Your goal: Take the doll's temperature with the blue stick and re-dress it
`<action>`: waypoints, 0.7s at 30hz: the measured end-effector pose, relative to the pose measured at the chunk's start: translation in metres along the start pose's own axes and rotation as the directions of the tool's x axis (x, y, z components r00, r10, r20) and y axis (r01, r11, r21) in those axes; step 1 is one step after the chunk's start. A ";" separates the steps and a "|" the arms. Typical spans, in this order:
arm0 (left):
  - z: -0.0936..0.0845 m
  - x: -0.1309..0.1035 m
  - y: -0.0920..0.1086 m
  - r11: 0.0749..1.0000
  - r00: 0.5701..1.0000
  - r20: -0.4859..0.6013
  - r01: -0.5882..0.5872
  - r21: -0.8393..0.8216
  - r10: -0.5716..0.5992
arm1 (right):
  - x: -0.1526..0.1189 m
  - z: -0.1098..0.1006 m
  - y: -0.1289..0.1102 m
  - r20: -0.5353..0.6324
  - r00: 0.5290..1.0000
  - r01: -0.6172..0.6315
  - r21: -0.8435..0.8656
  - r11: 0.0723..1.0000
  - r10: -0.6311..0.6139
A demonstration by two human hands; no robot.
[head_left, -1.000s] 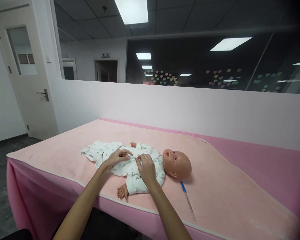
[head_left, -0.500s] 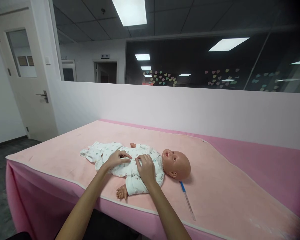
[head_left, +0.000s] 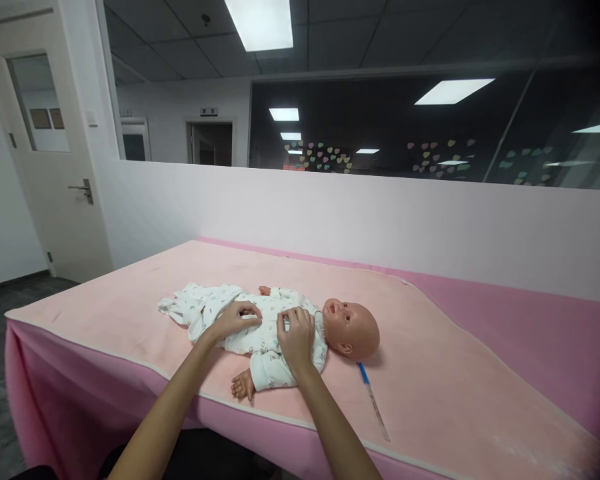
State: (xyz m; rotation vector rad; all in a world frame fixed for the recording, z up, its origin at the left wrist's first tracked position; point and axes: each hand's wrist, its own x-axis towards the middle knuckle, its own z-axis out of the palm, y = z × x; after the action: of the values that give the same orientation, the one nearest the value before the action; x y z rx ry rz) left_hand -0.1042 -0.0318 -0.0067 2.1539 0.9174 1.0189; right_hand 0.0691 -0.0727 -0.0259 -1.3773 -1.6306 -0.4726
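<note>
A baby doll (head_left: 351, 328) lies on its back, head to the right, in white printed clothes (head_left: 266, 343). My left hand (head_left: 236, 320) is over the doll's lower belly, thumb and fingertips pinched together at the fabric. Across the chest, my right hand (head_left: 298, 335) has its fingers curled and thumb tip close to them, also at the clothes. A small fold of cloth seems to sit at the fingertips, though it is too small to see clearly. One doll hand (head_left: 243, 385) sticks out of its sleeve toward me.
A clear thermometer-like stick with a blue cap (head_left: 363, 374) lies near the doll's head. The peach mat (head_left: 455, 393) covers a table draped in pink cloth (head_left: 80, 380). Behind it stands a white half-wall (head_left: 380, 220) with glass above. A door (head_left: 45, 147) is at the left.
My right hand has shifted slightly right, toward the doll's head, widening the gap between my hands. My left hand stays nearly in place. The view has moved a little.
</note>
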 end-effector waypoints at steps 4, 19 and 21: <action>-0.001 0.000 0.000 1.000 1.000 0.011 0.008 0.019 -0.008 | 0.000 -0.001 -0.001 0.008 1.000 -0.001 -0.011 1.000 0.001; 0.003 0.005 -0.022 0.969 0.939 -0.314 0.066 -0.237 -0.141 | -0.011 -0.032 -0.004 -0.210 0.970 -0.102 0.121 0.987 0.125; 0.004 0.006 -0.023 0.977 0.911 -0.385 0.075 -0.197 -0.148 | -0.028 -0.052 -0.002 -0.341 0.918 -0.167 0.127 0.978 0.202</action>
State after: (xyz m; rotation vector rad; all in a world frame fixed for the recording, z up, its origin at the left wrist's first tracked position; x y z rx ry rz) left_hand -0.1060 -0.0139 -0.0233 1.7535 1.0734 1.4544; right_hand 0.0868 -0.1291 -0.0226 -1.2761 -1.2034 -0.4912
